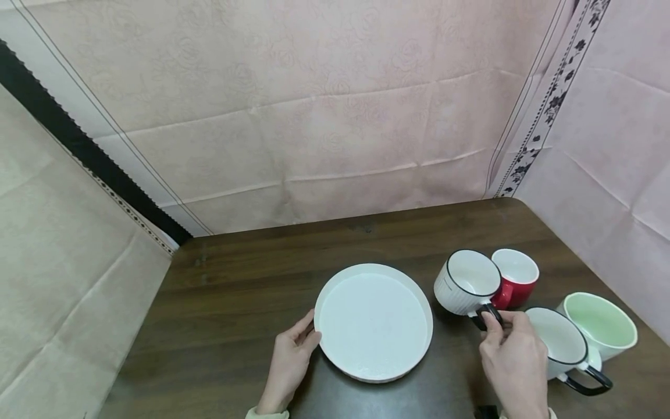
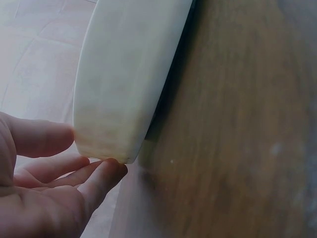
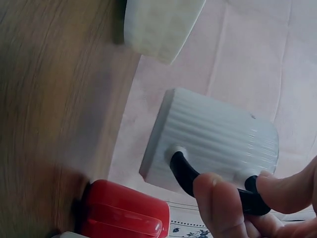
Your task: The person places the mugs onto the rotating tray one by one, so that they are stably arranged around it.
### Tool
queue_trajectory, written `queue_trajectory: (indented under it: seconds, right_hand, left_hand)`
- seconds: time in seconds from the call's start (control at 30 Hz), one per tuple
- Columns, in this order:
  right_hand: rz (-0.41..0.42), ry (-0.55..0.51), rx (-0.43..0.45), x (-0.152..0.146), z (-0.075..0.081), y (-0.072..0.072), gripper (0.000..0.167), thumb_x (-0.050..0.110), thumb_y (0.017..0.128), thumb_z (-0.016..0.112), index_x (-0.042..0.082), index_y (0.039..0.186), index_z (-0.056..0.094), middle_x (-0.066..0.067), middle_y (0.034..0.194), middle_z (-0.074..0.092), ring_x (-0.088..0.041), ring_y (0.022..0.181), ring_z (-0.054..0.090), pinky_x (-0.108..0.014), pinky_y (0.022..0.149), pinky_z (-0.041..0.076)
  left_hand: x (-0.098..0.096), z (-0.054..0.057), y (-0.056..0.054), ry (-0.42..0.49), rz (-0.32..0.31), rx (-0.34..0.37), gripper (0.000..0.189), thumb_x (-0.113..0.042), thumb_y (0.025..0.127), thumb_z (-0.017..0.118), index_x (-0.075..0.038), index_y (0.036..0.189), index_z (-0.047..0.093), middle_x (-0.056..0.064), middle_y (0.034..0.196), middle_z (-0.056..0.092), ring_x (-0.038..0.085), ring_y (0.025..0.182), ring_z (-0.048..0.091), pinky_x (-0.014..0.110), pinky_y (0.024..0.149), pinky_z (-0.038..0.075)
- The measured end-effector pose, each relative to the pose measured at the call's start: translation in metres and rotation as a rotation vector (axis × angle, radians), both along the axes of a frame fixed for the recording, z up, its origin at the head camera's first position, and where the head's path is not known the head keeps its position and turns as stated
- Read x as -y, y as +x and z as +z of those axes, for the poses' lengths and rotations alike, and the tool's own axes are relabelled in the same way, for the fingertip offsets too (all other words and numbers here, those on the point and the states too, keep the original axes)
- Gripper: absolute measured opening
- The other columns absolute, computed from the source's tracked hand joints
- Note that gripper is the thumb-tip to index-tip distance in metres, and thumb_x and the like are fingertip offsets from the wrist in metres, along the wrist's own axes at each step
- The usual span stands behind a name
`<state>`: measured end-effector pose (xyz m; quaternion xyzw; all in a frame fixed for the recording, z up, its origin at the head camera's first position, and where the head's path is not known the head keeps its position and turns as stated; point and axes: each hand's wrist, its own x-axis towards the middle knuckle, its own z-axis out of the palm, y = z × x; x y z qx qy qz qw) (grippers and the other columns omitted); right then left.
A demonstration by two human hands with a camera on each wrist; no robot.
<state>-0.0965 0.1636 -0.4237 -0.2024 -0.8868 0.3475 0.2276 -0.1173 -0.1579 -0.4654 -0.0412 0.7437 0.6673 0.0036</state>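
Note:
A round white dish (image 1: pixel 374 326) with a raised rim is on the brown table, its side embossed. At its left edge my left hand (image 1: pixel 293 362) grips it, thumb at the rim and fingertips against the lower side. My right hand (image 1: pixel 515 364) pinches the black handle (image 3: pixel 185 173) of a white ribbed mug (image 1: pixel 459 291) with a dark rim. That mug is up off the table, tilted, just right of the dish; the right wrist view shows a gap under its base. Behind it, partly covered, stands a red mug (image 1: pixel 518 291) with a white inside.
Beside my right hand stands another white mug (image 1: pixel 559 337) with a black handle, partly hidden by the hand. A mug with a pale green inside (image 1: pixel 602 326) is right of it. Patterned cloth (image 1: pixel 335 145) hangs behind the table (image 1: pixel 235 302) and at both sides.

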Motion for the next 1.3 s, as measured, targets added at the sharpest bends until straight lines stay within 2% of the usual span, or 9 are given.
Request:
queue_trajectory:
  seconds: [0.17, 0.37, 0.57, 0.8, 1.3]
  right_hand:
    - [0.001, 0.005, -0.035, 0.002, 0.001, -0.001, 0.029, 0.012, 0.092, 0.067, -0.009, 0.108, 0.056, -0.025, 0.085, 0.067, -0.036, 0.070, 0.066, -0.047, 0.061, 0.055]
    - [0.022, 0.013, -0.087, 0.005, 0.003, -0.003, 0.026, 0.008, 0.089, 0.069, -0.009, 0.106, 0.057, -0.025, 0.085, 0.067, -0.035, 0.067, 0.067, -0.033, 0.050, 0.053]
    - [0.069, 0.011, -0.121, 0.010, 0.006, -0.006, 0.025, 0.002, 0.087, 0.071, -0.009, 0.105, 0.057, -0.026, 0.086, 0.066, -0.034, 0.065, 0.067, -0.022, 0.046, 0.050]
    - [0.119, 0.039, -0.166, 0.013, 0.009, -0.007, 0.024, 0.000, 0.085, 0.072, -0.008, 0.102, 0.058, -0.023, 0.083, 0.067, -0.031, 0.063, 0.067, -0.020, 0.048, 0.050]
    - [0.201, 0.053, -0.135, 0.023, 0.014, -0.011, 0.025, 0.001, 0.084, 0.074, -0.006, 0.102, 0.058, -0.020, 0.086, 0.068, -0.027, 0.064, 0.067, -0.029, 0.053, 0.055]
  left_hand:
    - [0.001, -0.001, 0.000, -0.005, 0.005, 0.002, 0.047, -0.002, 0.094, 0.061, 0.007, 0.138, 0.047, 0.023, 0.141, 0.047, 0.031, 0.131, 0.044, 0.025, 0.095, 0.046]
    - [0.000, 0.000, 0.000, -0.004, -0.002, -0.002, 0.047, -0.002, 0.094, 0.060, 0.006, 0.138, 0.047, 0.022, 0.141, 0.048, 0.030, 0.131, 0.045, 0.026, 0.095, 0.046]
    - [0.000, 0.001, 0.000, -0.001, -0.003, -0.009, 0.047, 0.000, 0.094, 0.059, 0.008, 0.138, 0.046, 0.024, 0.140, 0.048, 0.031, 0.131, 0.045, 0.026, 0.096, 0.046]
    - [0.000, 0.000, 0.000, -0.007, 0.000, -0.005, 0.047, -0.001, 0.094, 0.060, 0.008, 0.138, 0.047, 0.024, 0.140, 0.048, 0.031, 0.131, 0.045, 0.026, 0.096, 0.046]
    - [0.001, -0.001, 0.000, -0.023, 0.004, -0.010, 0.047, 0.000, 0.093, 0.060, 0.009, 0.137, 0.047, 0.024, 0.139, 0.049, 0.032, 0.130, 0.046, 0.026, 0.096, 0.046]
